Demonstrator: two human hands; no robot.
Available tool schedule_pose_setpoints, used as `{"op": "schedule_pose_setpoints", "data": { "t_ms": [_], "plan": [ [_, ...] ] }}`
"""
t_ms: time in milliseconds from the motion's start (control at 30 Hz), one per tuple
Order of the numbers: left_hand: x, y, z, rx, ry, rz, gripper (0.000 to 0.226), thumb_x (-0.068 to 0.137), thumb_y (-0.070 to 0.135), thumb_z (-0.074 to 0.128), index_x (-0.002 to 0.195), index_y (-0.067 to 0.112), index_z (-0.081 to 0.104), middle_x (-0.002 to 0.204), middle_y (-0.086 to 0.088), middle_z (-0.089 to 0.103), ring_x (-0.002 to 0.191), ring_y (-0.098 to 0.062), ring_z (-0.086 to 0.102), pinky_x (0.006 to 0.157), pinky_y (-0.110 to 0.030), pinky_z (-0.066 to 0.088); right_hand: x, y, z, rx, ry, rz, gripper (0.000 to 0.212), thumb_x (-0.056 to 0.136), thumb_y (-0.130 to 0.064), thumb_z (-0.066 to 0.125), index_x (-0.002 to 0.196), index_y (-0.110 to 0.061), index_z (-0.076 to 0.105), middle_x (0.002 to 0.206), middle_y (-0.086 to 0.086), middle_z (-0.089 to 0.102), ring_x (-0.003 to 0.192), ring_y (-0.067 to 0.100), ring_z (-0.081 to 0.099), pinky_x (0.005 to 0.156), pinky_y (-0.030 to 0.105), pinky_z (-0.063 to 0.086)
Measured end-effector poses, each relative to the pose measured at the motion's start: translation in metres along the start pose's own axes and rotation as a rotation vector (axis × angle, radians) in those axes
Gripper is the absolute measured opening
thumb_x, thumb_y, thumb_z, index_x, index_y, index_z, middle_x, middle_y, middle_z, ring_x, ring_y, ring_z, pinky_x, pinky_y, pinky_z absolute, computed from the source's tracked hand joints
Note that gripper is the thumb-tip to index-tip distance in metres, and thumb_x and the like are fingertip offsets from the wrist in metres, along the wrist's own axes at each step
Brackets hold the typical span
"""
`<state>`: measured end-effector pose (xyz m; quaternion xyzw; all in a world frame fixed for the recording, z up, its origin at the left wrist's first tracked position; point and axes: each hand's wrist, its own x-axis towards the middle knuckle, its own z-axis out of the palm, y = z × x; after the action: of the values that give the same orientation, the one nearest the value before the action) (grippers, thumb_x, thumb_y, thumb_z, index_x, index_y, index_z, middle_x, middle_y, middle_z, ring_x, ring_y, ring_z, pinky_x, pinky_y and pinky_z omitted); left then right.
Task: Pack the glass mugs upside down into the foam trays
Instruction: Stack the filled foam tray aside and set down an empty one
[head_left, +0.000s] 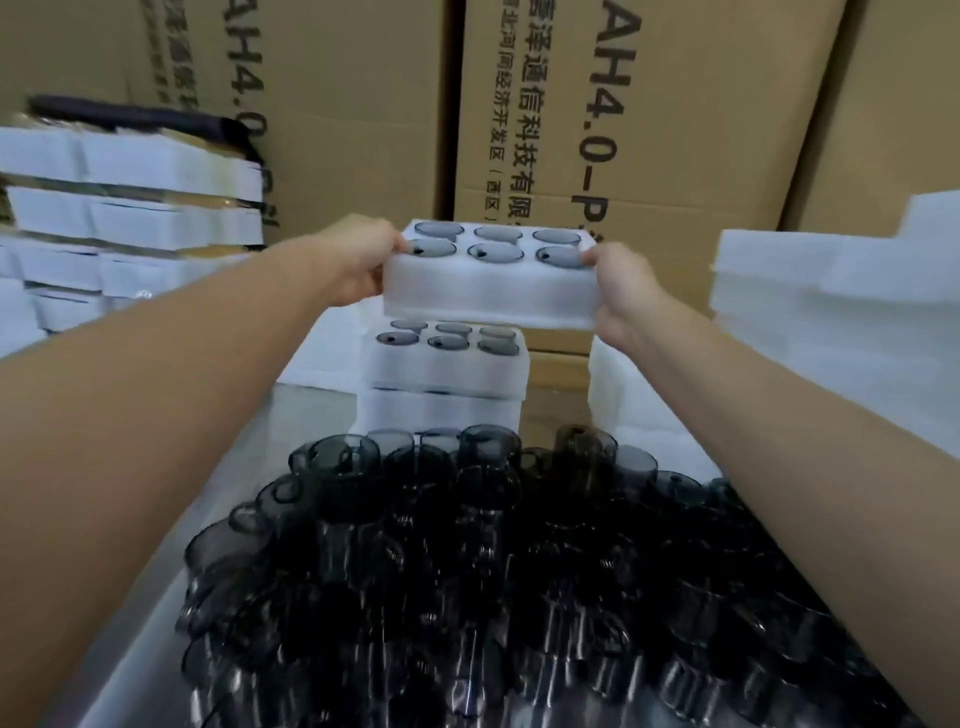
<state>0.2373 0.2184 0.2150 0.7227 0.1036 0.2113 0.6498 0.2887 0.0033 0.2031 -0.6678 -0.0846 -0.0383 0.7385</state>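
You had tray (488, 291) up in air, both ends gripped. Your left hand (363, 265) had fingers curled round its left end, right hand (623, 291) clamped on right end same way. Six mugs (495, 253) sat bottoms-up in tray's holes. Right under tray, not touching: stack (447, 374) of filled ones. Nearer you than tray: pile (493, 571) of loose dark mugs. Behind tray: boxes (649, 104). Off to tray's right: foam (831, 291).

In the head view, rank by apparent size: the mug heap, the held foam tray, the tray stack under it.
1. mug heap, largest, though nearest the camera.
2-3. held foam tray and tray stack look alike; I do not rank them.
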Motion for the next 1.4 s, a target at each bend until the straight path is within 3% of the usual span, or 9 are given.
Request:
{"op": "schedule_pose_setpoints", "data": {
  "t_ms": [100,300,400,500,633,767,967,1167,1400],
  "plan": [
    [0.042,-0.015,-0.003,-0.013,0.053,0.008,0.024,0.094,-0.005,0.046,0.074,0.007,0.051,0.078,-0.005,0.055,0.066,-0.012,0.056,0.050,-0.021,0.052,0.041,0.015,0.026,0.003,-0.036,0.008,0.011,0.090,-0.012,0.050,0.081,-0.018,0.052,0.078,0.003,0.060,0.065,0.016,0.059,0.043,0.019,0.046],
    [0.080,-0.065,-0.018,0.248,0.071,0.022,0.021,0.096,0.001,0.046,0.078,0.009,0.054,0.099,-0.013,0.052,0.082,-0.023,0.053,0.076,-0.030,0.046,0.074,0.070,0.054,-0.134,-0.112,0.111,0.025,0.097,-0.018,0.041,0.119,-0.009,0.049,0.091,0.005,0.053,0.088,0.020,0.052,0.077,0.030,0.043],
    [0.078,-0.074,-0.018,0.663,0.111,0.158,0.026,0.100,0.010,0.040,0.077,0.011,0.054,0.087,-0.011,0.052,0.082,-0.027,0.048,0.066,-0.027,0.040,0.070,0.077,0.051,-0.461,-0.141,-0.040,0.042,0.102,-0.027,0.033,0.137,-0.004,0.038,0.096,0.004,0.052,0.082,0.017,0.049,0.061,0.028,0.036],
    [0.075,-0.064,-0.015,1.041,0.217,0.213,0.028,0.099,0.013,0.043,0.117,-0.003,0.058,0.119,-0.025,0.058,0.109,-0.040,0.053,0.088,-0.037,0.043,0.059,0.062,0.029,-0.716,-0.135,-0.220,0.063,0.101,-0.035,0.037,0.151,-0.011,0.006,0.147,0.013,0.036,0.128,0.030,0.042,0.096,0.035,0.039],
    [0.048,-0.049,0.002,1.182,0.231,0.321,0.030,0.095,0.017,0.047,0.120,0.006,0.059,0.120,-0.019,0.060,0.109,-0.038,0.055,0.087,-0.039,0.045,0.036,0.051,-0.032,-1.245,0.163,-0.487,0.055,0.095,-0.042,0.039,0.140,-0.012,0.031,0.128,0.015,0.052,0.113,0.033,0.050,0.080,0.039,0.044],
    [0.000,-0.044,0.028,1.069,0.089,0.366,0.030,0.091,0.021,0.051,0.119,0.017,0.062,0.122,-0.007,0.063,0.111,-0.029,0.056,0.092,-0.035,0.046,0.021,0.071,-0.086,-1.659,0.095,-0.053,0.066,0.089,-0.061,0.041,0.135,-0.013,0.040,0.135,0.012,0.043,0.114,0.028,0.049,0.070,0.031,0.036],
    [-0.064,-0.041,0.051,1.013,-0.236,0.484,0.014,0.090,0.026,0.055,0.092,0.036,0.064,0.101,0.013,0.066,0.094,-0.008,0.060,0.083,-0.027,0.048,0.026,0.089,-0.110,-1.474,0.035,-0.023,0.068,0.089,-0.056,0.048,0.139,-0.012,0.035,0.152,0.020,0.007,0.114,0.036,0.049,0.082,0.033,0.042],
    [-0.082,-0.019,0.062,0.845,-0.211,0.479,0.026,0.090,0.031,0.058,0.115,0.030,0.061,0.132,0.003,0.053,0.115,-0.012,0.053,0.083,-0.024,0.037,0.004,0.062,-0.129,-1.267,0.066,-0.224,0.059,0.085,-0.051,0.049,0.129,-0.012,0.040,0.138,0.018,0.025,0.108,0.038,0.047,0.085,0.038,0.046],
    [-0.129,0.025,0.086,0.190,-0.230,0.223,0.049,0.091,0.055,0.047,0.129,0.025,0.048,0.128,0.010,0.054,0.108,-0.010,0.054,0.096,-0.035,0.042,-0.127,0.031,-0.197,-0.800,0.010,-0.597,0.033,0.075,-0.036,0.055,0.101,-0.054,0.045,0.133,-0.013,0.034,0.093,-0.008,0.053,0.066,0.009,0.046]
  ]
}}
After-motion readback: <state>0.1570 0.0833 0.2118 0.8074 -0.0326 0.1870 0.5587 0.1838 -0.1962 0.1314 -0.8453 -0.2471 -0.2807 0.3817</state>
